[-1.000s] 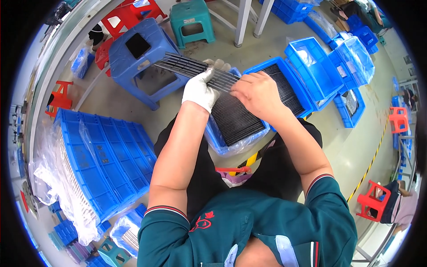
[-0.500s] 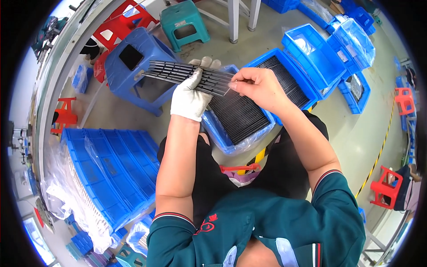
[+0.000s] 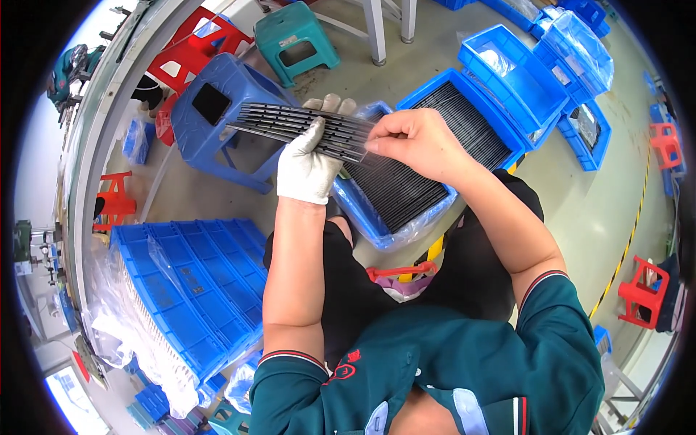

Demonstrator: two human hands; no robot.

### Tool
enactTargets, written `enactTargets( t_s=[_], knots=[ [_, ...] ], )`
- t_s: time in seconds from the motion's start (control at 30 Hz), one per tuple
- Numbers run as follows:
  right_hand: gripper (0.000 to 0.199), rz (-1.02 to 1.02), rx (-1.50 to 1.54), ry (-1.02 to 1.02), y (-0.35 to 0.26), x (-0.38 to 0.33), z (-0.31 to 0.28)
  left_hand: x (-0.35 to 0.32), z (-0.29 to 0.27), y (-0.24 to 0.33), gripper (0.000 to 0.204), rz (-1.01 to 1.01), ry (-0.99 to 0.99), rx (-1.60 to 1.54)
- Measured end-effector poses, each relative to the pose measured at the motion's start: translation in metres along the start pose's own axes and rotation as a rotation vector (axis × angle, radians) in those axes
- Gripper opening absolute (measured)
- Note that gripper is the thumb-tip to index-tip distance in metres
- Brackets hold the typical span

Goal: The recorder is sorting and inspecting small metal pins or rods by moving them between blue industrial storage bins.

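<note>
Since before, the right hand (image 3: 417, 141) slid leftward along the slotted strips (image 3: 301, 125).

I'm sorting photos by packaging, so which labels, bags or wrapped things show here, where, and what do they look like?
Label: on the green stool, top; small pale rectangle.
Plastic liner: clear film lining the blue bin below the hands.
Plastic sheet: clear, crumpled, beside the blue crates, left.

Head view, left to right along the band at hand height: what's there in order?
Blue stool → black slotted strips → gloved left hand → bare right hand → blue bin of black strips → empty blue bin → red stool.
</note>
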State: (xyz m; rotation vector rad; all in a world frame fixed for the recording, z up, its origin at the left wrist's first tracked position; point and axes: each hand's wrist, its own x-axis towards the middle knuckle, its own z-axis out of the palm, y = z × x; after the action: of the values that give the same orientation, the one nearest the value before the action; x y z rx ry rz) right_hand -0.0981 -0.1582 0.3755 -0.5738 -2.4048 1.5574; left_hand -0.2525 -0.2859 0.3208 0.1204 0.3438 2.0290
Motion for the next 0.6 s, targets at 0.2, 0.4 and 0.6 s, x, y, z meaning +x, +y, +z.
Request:
enactTargets(
  t_s=[0.2, 0.4, 0.6],
  knots=[
    [0.011, -0.159, -0.230, 0.051, 0.006, 0.001, 0.008, 0.003, -0.008, -0.002, 0.026, -0.008, 0.012, 0.012],
    [0.010, -0.162, -0.272, 0.032, 0.016, 0.002, 0.014, 0.010, -0.016, -0.009, 0.014, -0.007, 0.143, 0.034],
    [0.017, -0.001, 0.029, 0.208, 0.016, 0.006, -0.019, 0.017, -0.024, -0.025, 0.012, -0.098, 0.491, 0.255]
  ],
)
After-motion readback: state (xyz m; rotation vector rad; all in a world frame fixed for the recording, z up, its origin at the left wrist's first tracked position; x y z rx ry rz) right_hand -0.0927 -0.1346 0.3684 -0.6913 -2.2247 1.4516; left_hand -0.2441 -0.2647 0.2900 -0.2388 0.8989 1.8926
